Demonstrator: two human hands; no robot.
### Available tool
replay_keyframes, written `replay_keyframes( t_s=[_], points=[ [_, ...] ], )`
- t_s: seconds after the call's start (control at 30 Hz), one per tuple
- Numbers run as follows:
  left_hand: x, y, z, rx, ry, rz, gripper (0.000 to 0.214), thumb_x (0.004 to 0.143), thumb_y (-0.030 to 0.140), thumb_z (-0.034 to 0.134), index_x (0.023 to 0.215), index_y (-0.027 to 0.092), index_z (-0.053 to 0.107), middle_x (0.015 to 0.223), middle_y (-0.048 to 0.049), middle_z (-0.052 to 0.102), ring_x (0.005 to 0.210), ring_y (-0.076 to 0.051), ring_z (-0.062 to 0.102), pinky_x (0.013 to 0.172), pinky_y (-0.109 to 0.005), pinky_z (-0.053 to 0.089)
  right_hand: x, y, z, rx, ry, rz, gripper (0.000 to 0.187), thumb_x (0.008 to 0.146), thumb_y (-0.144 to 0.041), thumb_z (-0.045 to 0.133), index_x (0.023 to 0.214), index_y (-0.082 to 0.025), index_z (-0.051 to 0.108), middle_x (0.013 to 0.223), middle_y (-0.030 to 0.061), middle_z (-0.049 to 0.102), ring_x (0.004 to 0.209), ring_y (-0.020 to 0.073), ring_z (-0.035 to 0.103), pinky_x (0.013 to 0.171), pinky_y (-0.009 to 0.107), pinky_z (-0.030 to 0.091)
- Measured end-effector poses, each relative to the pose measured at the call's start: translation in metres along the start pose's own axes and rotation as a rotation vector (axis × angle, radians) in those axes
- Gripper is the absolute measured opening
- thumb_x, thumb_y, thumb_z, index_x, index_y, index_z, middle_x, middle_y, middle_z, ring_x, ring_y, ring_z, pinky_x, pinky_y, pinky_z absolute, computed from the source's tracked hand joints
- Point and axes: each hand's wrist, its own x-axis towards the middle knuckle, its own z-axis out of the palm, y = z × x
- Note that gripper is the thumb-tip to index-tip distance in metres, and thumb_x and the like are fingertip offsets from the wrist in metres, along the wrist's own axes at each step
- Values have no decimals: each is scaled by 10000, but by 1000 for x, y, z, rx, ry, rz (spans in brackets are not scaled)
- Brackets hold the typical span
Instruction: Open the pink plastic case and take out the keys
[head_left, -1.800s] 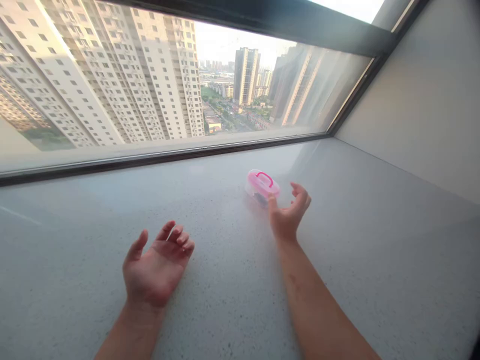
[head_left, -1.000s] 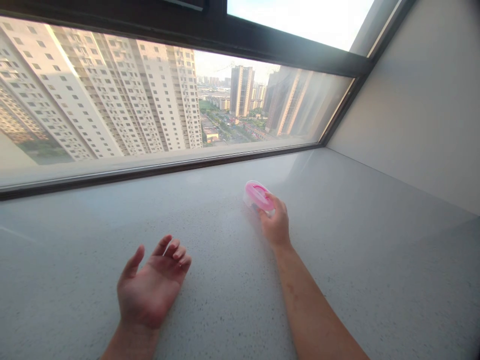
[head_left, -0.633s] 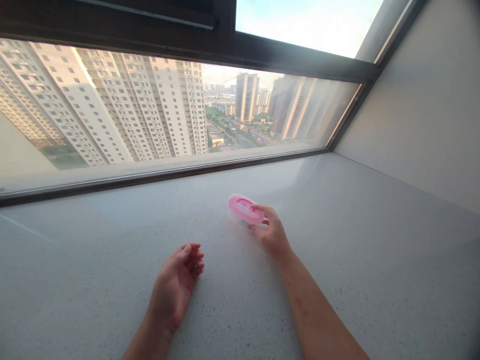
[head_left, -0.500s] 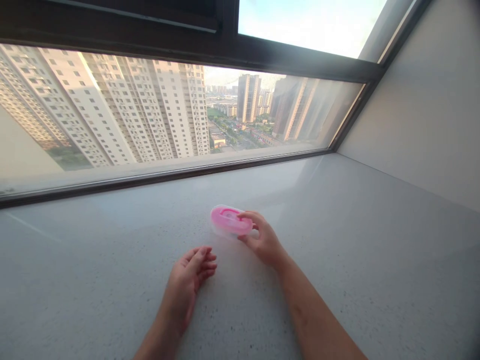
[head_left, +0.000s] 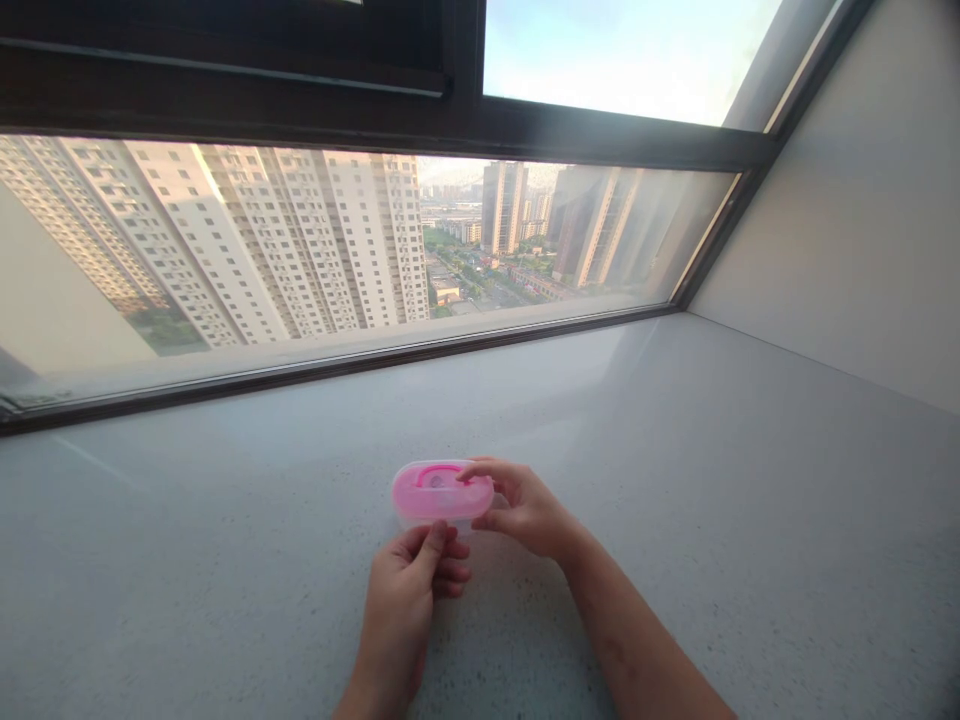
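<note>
Both our hands are clamped on the clear plastic box with the pink lid (head_left: pixel 439 490), the left hand (head_left: pixel 397 610) at its near edge and the right hand (head_left: pixel 525 510) curled around its right end, though we cannot tell whether it touches the bench (head_left: pixel 675 500).

On the stone ledge (head_left: pixel 675 560), a small plastic box (head_left: pixel 439 492), out near the middle. Just in front of the box, the left hand (head_left: pixel 401 610), touching it. Just to the right of the box, the right hand (head_left: pixel 521 505), touching it too. Well behind the box, a long window (head_left: pixel 600 240), and past the glass, tall buildings (head_left: pixel 315 240). Far to the right of the box, a wall (head_left: pixel 840 250).
</note>
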Motion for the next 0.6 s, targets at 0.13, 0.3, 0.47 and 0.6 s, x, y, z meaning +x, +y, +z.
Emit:
replay_keyframes(
  t_s=[0.13, 0.3, 0.47, 0.6],
  points=[
    [0, -3, -1, 58, -4, 61, 366, 733, 463, 656, 751, 97, 668, 622, -57, 678, 483, -100, 567, 421, -176, 408, 0, -2, 0, 31, -1, 40, 402, 644, -174, 754, 1036, -195, 667, 1126, 68, 581, 996, 213, 545, 821, 315, 446],
    [-3, -4, 0, 121, 9, 118, 350, 739, 453, 652, 723, 104, 674, 613, -54, 675, 466, -95, 536, 412, -181, 385, 0, -4, -1, 103, -25, 39, 403, 631, -172, 766, 1024, -198, 678, 1097, 66, 583, 991, 212, 542, 814, 313, 453],
    [-6, -1, 0, 160, 40, 135, 362, 746, 463, 638, 685, 108, 679, 580, -51, 664, 448, -95, 509, 407, -186, 367, -1, -1, -1, 170, -36, 66, 427, 616, -199, 781, 1030, -188, 675, 1132, 78, 562, 982, 207, 545, 787, 295, 465],
    [-8, 3, 0, 176, 63, 132, 356, 738, 453, 648, 654, 108, 680, 571, -55, 660, 443, -97, 496, 407, -187, 350, -1, 1, 0, 191, -43, 68, 434, 610, -198, 788, 1029, -186, 675, 1123, 75, 550, 970, 201, 546, 767, 281, 472]
  ],
)
